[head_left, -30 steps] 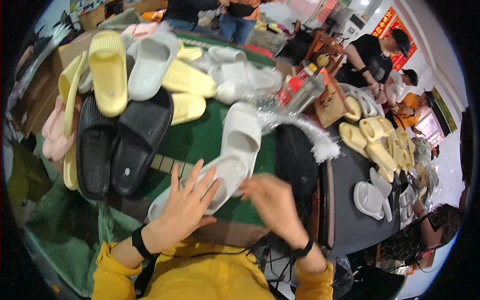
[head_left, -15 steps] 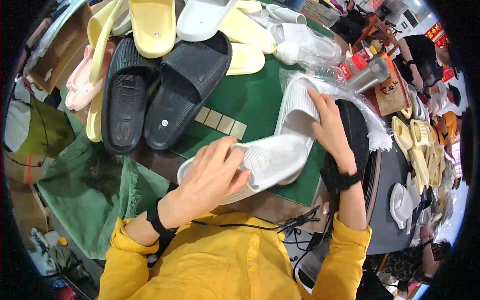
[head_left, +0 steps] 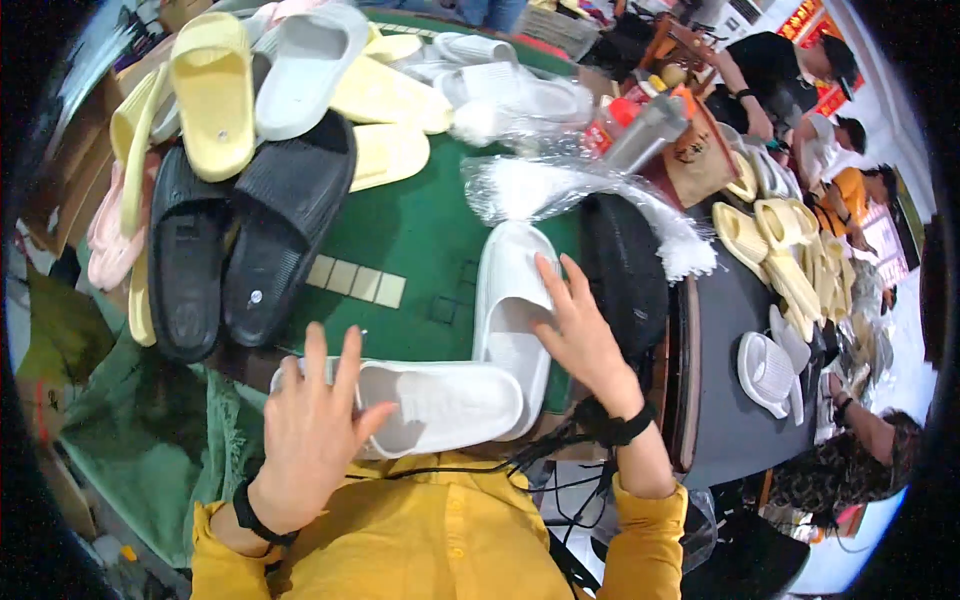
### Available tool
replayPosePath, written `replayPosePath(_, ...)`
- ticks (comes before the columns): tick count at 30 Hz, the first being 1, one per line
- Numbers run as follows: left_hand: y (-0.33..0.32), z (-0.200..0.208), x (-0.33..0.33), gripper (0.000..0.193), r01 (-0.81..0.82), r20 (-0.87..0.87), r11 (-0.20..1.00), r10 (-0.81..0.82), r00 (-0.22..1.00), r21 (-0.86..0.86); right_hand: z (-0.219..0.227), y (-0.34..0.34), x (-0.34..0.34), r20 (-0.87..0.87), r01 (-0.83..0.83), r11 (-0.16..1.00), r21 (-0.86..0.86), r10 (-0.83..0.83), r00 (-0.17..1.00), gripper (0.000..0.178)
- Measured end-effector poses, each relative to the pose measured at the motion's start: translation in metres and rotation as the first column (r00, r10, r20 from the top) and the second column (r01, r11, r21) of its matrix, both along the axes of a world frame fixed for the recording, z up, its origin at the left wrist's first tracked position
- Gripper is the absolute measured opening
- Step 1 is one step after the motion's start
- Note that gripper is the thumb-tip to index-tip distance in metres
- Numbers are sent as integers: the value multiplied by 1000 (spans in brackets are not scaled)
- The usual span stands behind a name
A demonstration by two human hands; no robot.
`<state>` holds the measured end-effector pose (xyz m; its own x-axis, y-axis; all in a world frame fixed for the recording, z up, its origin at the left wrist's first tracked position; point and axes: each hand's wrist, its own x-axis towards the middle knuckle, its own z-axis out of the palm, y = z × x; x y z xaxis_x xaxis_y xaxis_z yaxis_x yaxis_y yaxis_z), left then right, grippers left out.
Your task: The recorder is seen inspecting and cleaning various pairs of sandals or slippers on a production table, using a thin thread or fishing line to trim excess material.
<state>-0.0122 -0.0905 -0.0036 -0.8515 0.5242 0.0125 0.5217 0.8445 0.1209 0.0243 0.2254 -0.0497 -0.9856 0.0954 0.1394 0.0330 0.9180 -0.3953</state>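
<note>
Two white slide slippers lie at the near edge of the green mat. The near slipper (head_left: 450,408) lies crosswise, its open heel end over the heel of the far slipper (head_left: 520,345), which points away from me. My left hand (head_left: 315,425) rests over the strap end of the near slipper, its fingers spread and open. Beside the far slipper's strap, my right hand (head_left: 590,340) is open too, with fingers apart and fingertips at the strap's right side. Neither hand grips anything.
A black slipper pair (head_left: 285,230) and yellow slippers (head_left: 215,100) stand at left. Clear plastic wrap (head_left: 530,190), a black bag (head_left: 622,275) and a grey bottle (head_left: 648,133) lie beyond the right hand. Co-workers sit at a grey table (head_left: 730,410) with more slippers.
The near slipper has turned to lie more level, and the far one points straighter away. My left hand's fingers have spread. The whole view has shifted, so things appear farther left.
</note>
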Motion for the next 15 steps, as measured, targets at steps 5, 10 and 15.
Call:
replayPosePath(5, 0, -5, -2, 69, 116, -140, 993, -115, 983, -2, -2, -8, 20, 45, 128, 990, -62, -126, 991, 74)
replayPosePath(10, 14, 0, -6, 41, 277, -282, 961, -271, 920, -21, -3, 1, 28, -74, 121, 981, -151, -133, 988, 69)
replayPosePath(15, 38, 13, -4, 29, 524, -328, 839, -542, 774, -148, -6, 9, 37, -49, 109, 974, -197, -121, 992, 68)
